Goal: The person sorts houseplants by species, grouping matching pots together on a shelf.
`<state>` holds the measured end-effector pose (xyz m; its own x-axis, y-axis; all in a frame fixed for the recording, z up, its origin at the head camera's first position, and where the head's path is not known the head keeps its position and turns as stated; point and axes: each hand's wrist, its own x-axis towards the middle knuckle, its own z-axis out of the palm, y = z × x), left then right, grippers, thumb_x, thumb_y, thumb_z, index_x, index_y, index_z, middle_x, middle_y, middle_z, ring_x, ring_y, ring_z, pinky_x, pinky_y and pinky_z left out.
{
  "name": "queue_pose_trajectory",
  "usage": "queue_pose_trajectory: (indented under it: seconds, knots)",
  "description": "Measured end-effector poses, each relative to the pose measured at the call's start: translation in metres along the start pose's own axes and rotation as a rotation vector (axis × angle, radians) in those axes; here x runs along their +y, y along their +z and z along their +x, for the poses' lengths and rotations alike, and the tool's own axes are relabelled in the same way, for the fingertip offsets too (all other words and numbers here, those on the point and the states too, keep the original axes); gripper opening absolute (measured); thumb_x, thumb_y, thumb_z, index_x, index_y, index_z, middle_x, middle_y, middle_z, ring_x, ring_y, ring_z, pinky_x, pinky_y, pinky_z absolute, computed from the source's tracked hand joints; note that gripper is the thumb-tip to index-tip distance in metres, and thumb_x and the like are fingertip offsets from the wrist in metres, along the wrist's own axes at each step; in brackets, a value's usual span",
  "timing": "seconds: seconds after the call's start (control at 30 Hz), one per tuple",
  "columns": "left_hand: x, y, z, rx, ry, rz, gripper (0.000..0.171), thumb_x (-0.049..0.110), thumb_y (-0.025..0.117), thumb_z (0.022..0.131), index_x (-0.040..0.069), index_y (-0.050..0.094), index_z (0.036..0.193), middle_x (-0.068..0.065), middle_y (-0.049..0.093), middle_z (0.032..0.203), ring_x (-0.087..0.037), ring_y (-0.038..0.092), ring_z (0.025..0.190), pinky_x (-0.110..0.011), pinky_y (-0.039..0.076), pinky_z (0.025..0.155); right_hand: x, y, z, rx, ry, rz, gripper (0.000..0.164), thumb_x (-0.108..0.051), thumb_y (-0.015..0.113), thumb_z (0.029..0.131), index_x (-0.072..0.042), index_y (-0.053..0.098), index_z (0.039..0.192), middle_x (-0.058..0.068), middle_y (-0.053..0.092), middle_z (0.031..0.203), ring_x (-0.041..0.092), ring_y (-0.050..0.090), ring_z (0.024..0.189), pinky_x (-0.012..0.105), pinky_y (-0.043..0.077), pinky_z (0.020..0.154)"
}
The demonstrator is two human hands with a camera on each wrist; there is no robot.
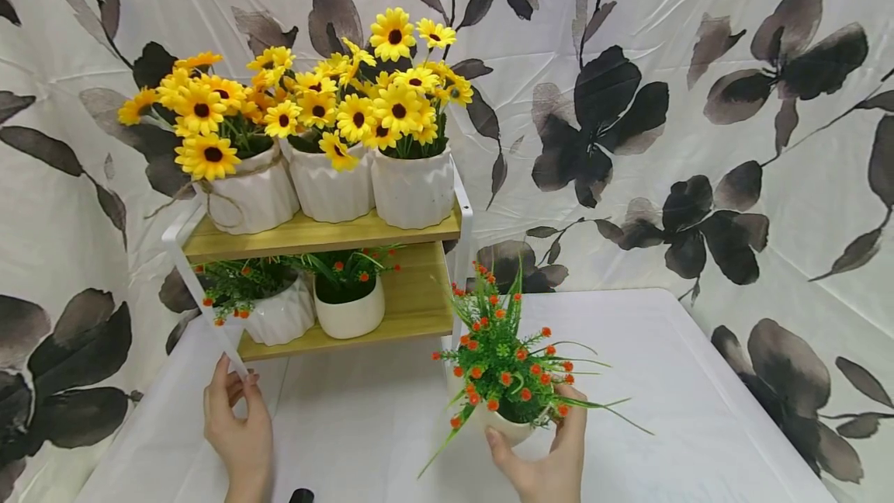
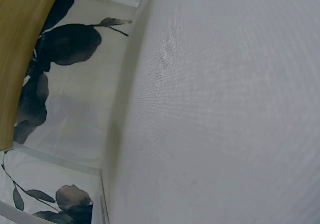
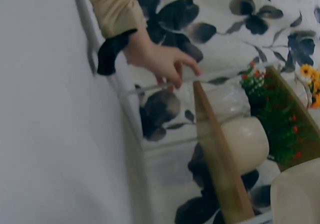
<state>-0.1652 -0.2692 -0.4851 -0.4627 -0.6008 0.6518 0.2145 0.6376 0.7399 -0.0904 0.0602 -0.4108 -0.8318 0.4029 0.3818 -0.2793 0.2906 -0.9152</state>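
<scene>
In the head view my right hand (image 1: pixel 548 456) grips a cream pot (image 1: pixel 512 431) low on its side, thumb in front. Green leaves and small orange-red flowers (image 1: pixel 506 375) fill that pot. It is beside the right end of a two-tier shelf with wooden boards (image 1: pixel 412 293) and a white frame. My left hand (image 1: pixel 240 433) pinches the frame's front left leg (image 1: pixel 233 359); the right wrist view shows this left hand (image 3: pixel 160 61) from the side. On the lower board sit a white ribbed pot (image 1: pixel 282 317) and a smooth cream pot (image 1: pixel 351 309), both with red-flowered plants.
Three white pots (image 1: pixel 412 189) of yellow sunflowers line the upper board. A white-covered table (image 1: pixel 615 348) carries the shelf, backed by floral-print cloth (image 1: pixel 628 22). A small black object (image 1: pixel 302 495) shows at the front edge of the head view.
</scene>
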Motion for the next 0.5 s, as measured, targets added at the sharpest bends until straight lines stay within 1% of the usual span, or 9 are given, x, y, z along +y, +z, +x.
queue_pose_trajectory:
  seconds: [0.07, 0.1, 0.17, 0.27, 0.37, 0.5]
  knots:
    - [0.000, 0.000, 0.000, 0.000, 0.002, -0.001, 0.052, -0.005, 0.053, 0.092, 0.011, 0.047, 0.141, 0.036, 0.038, 0.102, 0.022, 0.042, 0.091, 0.000, 0.033, 0.083, -0.003, 0.008, -0.005, -0.012, -0.023, 0.015, 0.080, -0.004, 0.086, 0.060, -0.001, 0.039, 0.124, -0.004, 0.042, 0.121, 0.000, 0.041, 0.116, 0.045, 0.035, 0.098]
    - [0.000, 0.000, 0.000, 0.000, 0.002, -0.001, 0.052, -0.005, 0.053, 0.092, 0.012, 0.047, 0.141, 0.036, 0.038, 0.102, 0.022, 0.042, 0.091, 0.000, 0.033, 0.082, -0.005, 0.012, -0.008, -0.014, -0.038, 0.019, 0.079, -0.005, 0.087, 0.059, -0.002, 0.040, 0.123, -0.005, 0.043, 0.121, 0.001, 0.041, 0.117, 0.045, 0.036, 0.098]
    - [0.000, 0.000, 0.000, 0.000, 0.000, -0.002, 0.051, -0.005, 0.053, 0.092, 0.012, 0.047, 0.141, 0.035, 0.038, 0.102, 0.022, 0.042, 0.091, 0.000, 0.033, 0.082, -0.006, 0.020, -0.011, -0.019, -0.080, 0.020, 0.079, -0.007, 0.088, 0.059, -0.005, 0.041, 0.123, -0.005, 0.043, 0.121, 0.002, 0.043, 0.117, 0.039, 0.037, 0.098]
    - [0.000, 0.001, 0.000, -0.002, -0.004, 0.004, 0.051, -0.005, 0.053, 0.093, 0.012, 0.047, 0.141, 0.034, 0.038, 0.103, 0.022, 0.041, 0.091, 0.000, 0.032, 0.082, -0.008, 0.032, -0.013, -0.020, -0.149, 0.022, 0.080, -0.010, 0.088, 0.061, -0.009, 0.042, 0.126, -0.007, 0.045, 0.122, 0.004, 0.046, 0.115, 0.030, 0.038, 0.093]
    - [0.000, 0.001, 0.000, -0.005, -0.006, 0.012, 0.052, -0.005, 0.053, 0.093, 0.012, 0.047, 0.141, 0.033, 0.038, 0.103, 0.023, 0.041, 0.092, 0.000, 0.032, 0.083, -0.010, 0.044, -0.014, -0.013, -0.179, 0.034, 0.080, -0.013, 0.088, 0.062, -0.011, 0.042, 0.127, -0.006, 0.045, 0.122, 0.004, 0.045, 0.114, 0.031, 0.037, 0.092]
    - [0.000, -0.001, 0.000, -0.004, 0.000, 0.010, 0.052, -0.006, 0.053, 0.092, 0.012, 0.047, 0.141, 0.032, 0.037, 0.103, 0.023, 0.041, 0.092, 0.000, 0.032, 0.083, -0.013, 0.060, -0.014, -0.011, -0.161, 0.056, 0.083, -0.017, 0.088, 0.063, -0.014, 0.040, 0.131, -0.006, 0.043, 0.126, 0.003, 0.043, 0.115, 0.032, 0.036, 0.092]
